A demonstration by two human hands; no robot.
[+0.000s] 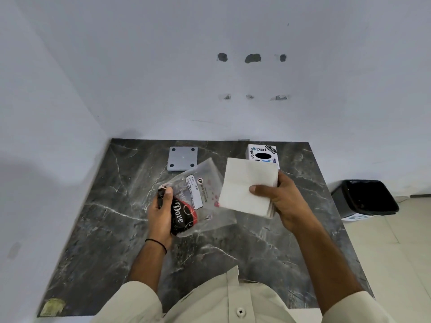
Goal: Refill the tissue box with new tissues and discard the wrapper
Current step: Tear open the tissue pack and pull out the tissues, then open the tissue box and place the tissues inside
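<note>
Left hand [161, 213] grips the clear wrapper [200, 197] above the counter [105, 217]. Right hand [282, 201] clutches the tissue stack [245, 183], with the tissue box [262, 153] just beyond it.

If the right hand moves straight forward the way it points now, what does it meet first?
Probably the tissue box. The right hand, holding the tissue stack, points up and away toward the wall, and the stack's far edge already overlaps the box in view; the depth between them is unclear.

White tissue stack [248, 186] just in front of stickered tissue box [262, 153]; clear crumpled wrapper [200, 197] left of stack.
</note>
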